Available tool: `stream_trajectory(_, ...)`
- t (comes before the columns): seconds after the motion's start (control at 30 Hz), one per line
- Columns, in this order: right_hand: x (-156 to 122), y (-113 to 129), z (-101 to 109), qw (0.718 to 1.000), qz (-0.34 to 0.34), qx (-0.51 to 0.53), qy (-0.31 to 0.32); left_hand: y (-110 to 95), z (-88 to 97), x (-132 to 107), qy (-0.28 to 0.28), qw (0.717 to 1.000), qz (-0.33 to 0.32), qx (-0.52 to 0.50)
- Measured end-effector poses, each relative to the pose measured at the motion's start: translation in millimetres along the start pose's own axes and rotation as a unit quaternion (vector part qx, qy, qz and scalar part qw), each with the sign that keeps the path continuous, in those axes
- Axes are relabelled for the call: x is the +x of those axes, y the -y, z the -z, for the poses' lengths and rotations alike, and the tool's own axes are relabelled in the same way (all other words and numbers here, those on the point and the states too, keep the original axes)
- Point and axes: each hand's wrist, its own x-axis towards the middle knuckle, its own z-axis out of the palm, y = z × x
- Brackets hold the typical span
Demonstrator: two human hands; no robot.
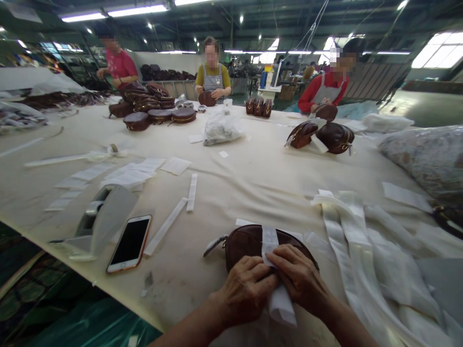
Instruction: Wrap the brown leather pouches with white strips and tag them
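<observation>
A dark brown leather bag (242,246) with a rounded top lies on the table in front of me, its zipper pull (216,245) sticking out to the left. Across the bag's middle runs a white paper strip (269,238), and its loose end hangs toward me below my hands. My left hand (249,286) presses on the bag with bent fingers, gripping the strip from the left. From the right, my right hand (298,272) pinches the same strip with thumb and fingers. The fingertips meet over the strip and partly hide it.
Left of the bag are a phone (129,243), a tape dispenser (104,217) and paper sheets (132,173). White strips (354,241) pile up at right. Brown bags (336,137), a stack of bags (152,103) and a plastic bag (222,126) stand farther back. Three people work beyond.
</observation>
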Motion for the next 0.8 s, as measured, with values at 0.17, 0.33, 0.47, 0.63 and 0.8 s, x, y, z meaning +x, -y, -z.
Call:
stream_trajectory(0.17, -2, 8, 2, 0.999, -0.012, 0.030, -0.001, 1, -2.3, -2, -0.036, 0.999, -0.001, -0.026)
stream_trajectory(0.33, -5, 11, -2, 0.998, -0.002, 0.039, -0.048, -1, -1.6, -3, -0.042, 0.999, 0.012, 0.001)
stream_trajectory(0.47, -8, 13, -3, 0.997, -0.002, 0.055, -0.049, -2, -0.4, -3, -0.053, 0.998, 0.016, 0.000)
stream_trajectory(0.63, -10, 16, 2, 0.996, -0.013, 0.081, -0.039, -1, -2.1, -4, -0.065, 0.998, 0.024, -0.008)
stream_trajectory(0.8, -12, 20, 7, 0.995, -0.016, 0.096, -0.011, 1, -4.4, -6, -0.095, 0.995, 0.039, -0.018)
